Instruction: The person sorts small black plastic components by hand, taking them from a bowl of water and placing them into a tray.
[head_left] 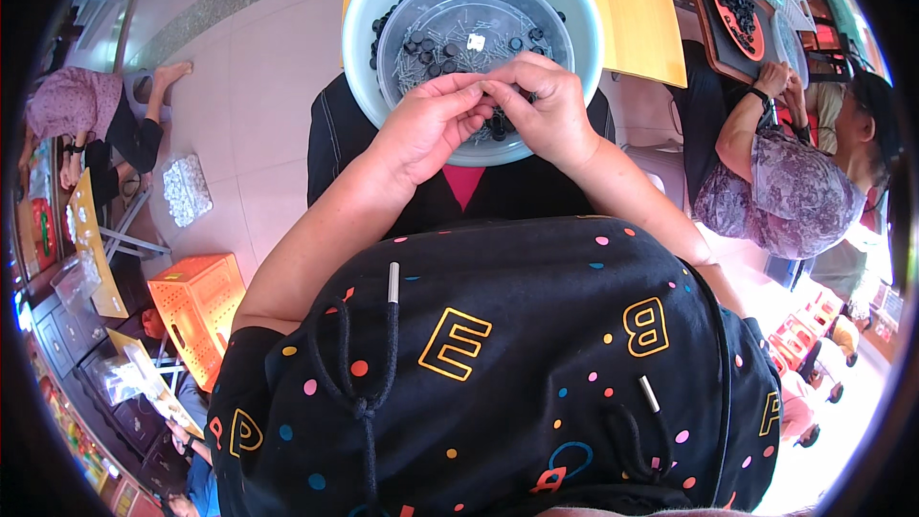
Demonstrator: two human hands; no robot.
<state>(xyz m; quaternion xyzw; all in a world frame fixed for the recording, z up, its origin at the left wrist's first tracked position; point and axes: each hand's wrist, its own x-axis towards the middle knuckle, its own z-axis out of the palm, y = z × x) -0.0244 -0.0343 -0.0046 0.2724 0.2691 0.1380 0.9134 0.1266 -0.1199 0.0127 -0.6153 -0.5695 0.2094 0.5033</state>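
Nearest to the camera, a black top [498, 364] with coloured dots and yellow letters is filling the lower part of the view, and two bare forearms are rising from it toward the middle. The left hand [426, 129] and the right hand [546, 110] are meeting fingertip to fingertip over the near rim of a clear tub [476, 43]. Both grips are narrow, pinching something very small between thumb and fingers; it is too small to tell what it is. The tub is holding thin metal pins [450, 33] and a few black caps [431, 50], and it is sitting inside a pale blue basin [369, 0] with more black caps around it. The basin is resting on the person's lap and against a yellow bench [632, 19] behind it. To the right, another person in a patterned purple shirt [780, 196] is working with the hands raised near an orange tray [737, 14] of black pieces. To the left, an orange crate [196, 311] is standing on the floor, and further away a person in a pink top [77, 105] is sitting low.
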